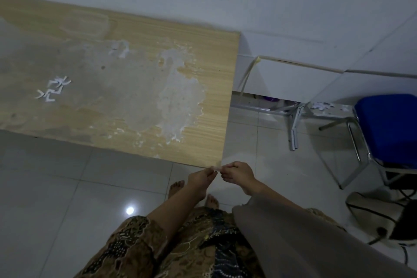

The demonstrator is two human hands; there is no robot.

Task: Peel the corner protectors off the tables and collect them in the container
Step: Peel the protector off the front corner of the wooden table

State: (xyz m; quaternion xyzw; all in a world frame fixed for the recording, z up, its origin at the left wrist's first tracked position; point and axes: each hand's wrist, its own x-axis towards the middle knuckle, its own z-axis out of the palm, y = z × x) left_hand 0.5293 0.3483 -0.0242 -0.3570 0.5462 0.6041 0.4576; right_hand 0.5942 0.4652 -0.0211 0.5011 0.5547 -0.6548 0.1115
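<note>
Pinching a small pale corner protector (pixel 214 168) between them, the left hand (pixel 200 177) and right hand (pixel 238 175) meet just off the wooden table (pixel 126 36) at its near-right corner, around 6 o'clock in view. Small white scraps (pixel 54 89) (peeled pieces, it seems) lie on the tabletop toward 9 o'clock. At 3 o'clock stands a blue-seated chair (pixel 388 126) on the tiled floor (pixel 67 187).

A plain office-like room: worn wooden table (pixel 112 79), blue metal-framed chair (pixel 388 128), white tiled floor (pixel 56 187).

Dim, soft, glare on floor tiles (pixel 129 210)
</note>
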